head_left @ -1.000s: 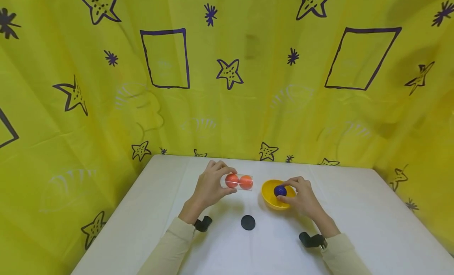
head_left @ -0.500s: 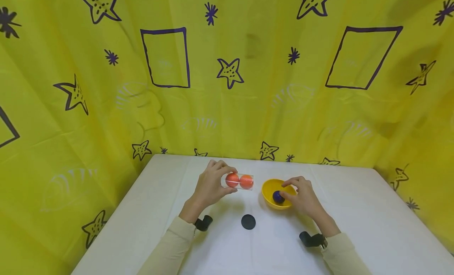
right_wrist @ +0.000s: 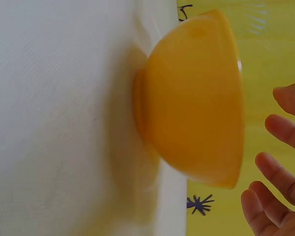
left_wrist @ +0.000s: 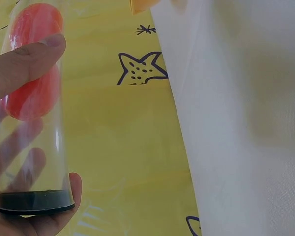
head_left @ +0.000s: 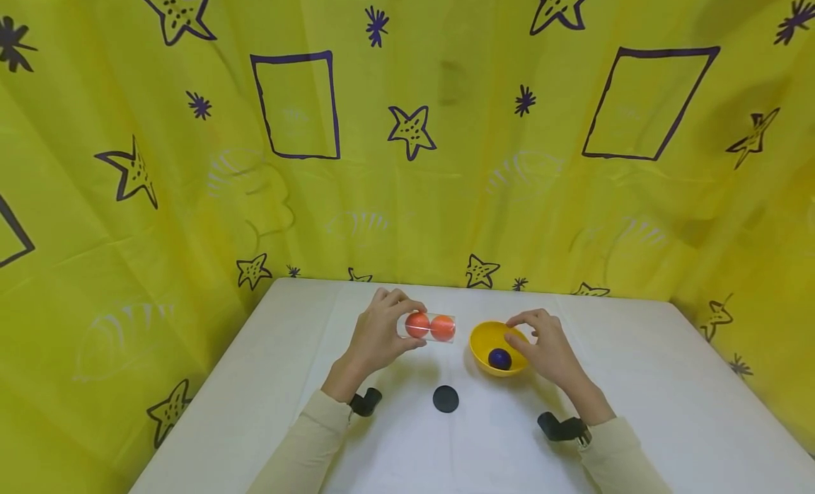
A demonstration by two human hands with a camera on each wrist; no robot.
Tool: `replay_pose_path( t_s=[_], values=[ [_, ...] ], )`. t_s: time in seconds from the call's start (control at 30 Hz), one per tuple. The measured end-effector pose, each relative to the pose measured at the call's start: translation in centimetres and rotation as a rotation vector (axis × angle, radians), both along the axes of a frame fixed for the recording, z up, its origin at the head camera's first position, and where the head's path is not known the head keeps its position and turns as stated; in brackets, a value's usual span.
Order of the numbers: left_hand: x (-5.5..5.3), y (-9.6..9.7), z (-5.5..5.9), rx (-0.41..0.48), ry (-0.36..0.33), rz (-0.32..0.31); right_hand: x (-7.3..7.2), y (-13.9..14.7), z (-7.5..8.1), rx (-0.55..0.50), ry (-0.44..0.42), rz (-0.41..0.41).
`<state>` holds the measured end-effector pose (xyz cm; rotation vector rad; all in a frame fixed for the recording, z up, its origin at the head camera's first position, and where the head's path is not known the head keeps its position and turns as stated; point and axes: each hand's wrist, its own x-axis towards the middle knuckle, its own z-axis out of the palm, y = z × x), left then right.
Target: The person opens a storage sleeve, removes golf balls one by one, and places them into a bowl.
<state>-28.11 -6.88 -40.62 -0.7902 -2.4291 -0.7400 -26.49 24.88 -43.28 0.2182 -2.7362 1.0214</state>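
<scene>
My left hand (head_left: 374, 335) grips a clear plastic tube (left_wrist: 51, 157) held on its side above the table. Inside are two orange-red balls (head_left: 443, 328), one beside the other. A black cap (left_wrist: 37, 201) closes the tube's palm end in the left wrist view. To the right stands a yellow bowl (head_left: 479, 349) with a dark blue ball (head_left: 499, 359) lying in it. My right hand (head_left: 549, 349) hovers at the bowl's right rim, fingers loosely bent and holding nothing. In the right wrist view its fingertips (right_wrist: 280, 125) are apart from the bowl.
On the white table (head_left: 395, 444) a black round disc (head_left: 446, 399) lies flat between the forearms. Behind the table hangs a yellow curtain (head_left: 363, 190) with stars and squares drawn on it. Each wrist carries a black camera mount (head_left: 560, 427).
My right hand has let go of the blue ball, which dropped to the bottom of the bowl. The hand then drew slightly up and right. The left hand and tube have stayed in place.
</scene>
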Motion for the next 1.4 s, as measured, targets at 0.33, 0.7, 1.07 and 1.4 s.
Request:
replay_pose_path(
  t_s=[0.33,0.7,1.07,1.4],
  values=[
    [0.2,0.2,0.2,-0.008,-0.002,-0.001,1.0,-2.0,1.7,-0.025,0.057,0.048],
    [0.6,0.6,0.5,-0.022,0.03,-0.031,2.3,-4.4,2.4,-0.092,-0.008,0.288],
    [0.8,1.0,0.4,-0.047,0.034,-0.04,2.7,-5.4,2.0,-0.121,-0.018,0.308],
    [1.0,1.2,0.4,-0.088,0.037,-0.038,2.6,-5.7,1.6,-0.128,-0.036,0.311]
  ],
)
